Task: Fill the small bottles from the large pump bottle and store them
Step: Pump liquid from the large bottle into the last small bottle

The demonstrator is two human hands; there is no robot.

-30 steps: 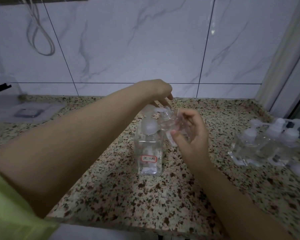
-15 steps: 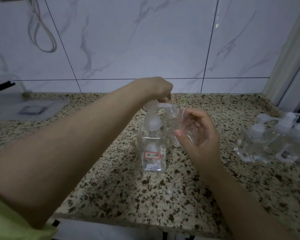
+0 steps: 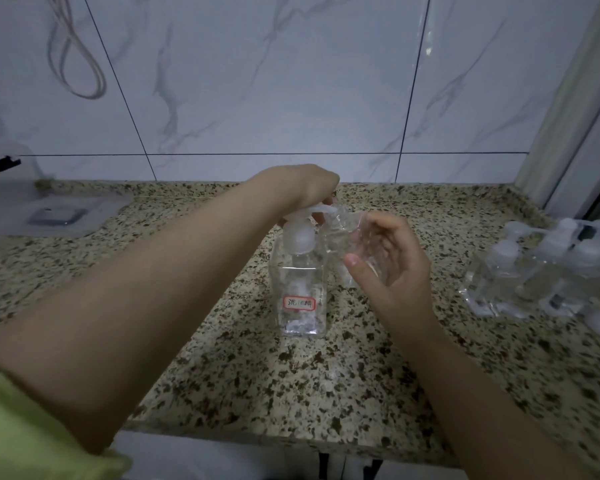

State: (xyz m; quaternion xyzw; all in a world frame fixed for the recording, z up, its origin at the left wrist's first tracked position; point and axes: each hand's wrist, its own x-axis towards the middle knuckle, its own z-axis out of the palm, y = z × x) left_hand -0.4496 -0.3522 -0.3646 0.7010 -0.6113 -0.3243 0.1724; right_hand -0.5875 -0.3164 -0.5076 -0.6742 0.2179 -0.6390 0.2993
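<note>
On the speckled counter (image 3: pixel 291 393) our pump bottle (image 3: pixel 300 289) wears a red-framed label (image 3: pixel 299 303), writing unreadable. Our left hand (image 3: pixel 305 188) presses its pump, fingertips hidden; our right hand (image 3: pixel 395 261) curls around a small bottle (image 3: pixel 350 244), its outline hard to trace.

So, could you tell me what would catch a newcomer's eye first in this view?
Mid-counter, the left hand presses on the pump of the large pump bottle, which bears a red-bordered label. Right beside its spout, the right hand holds a small clear bottle tilted towards it. Far right on the speckled counter stands a cluster of pump bottles.
</note>
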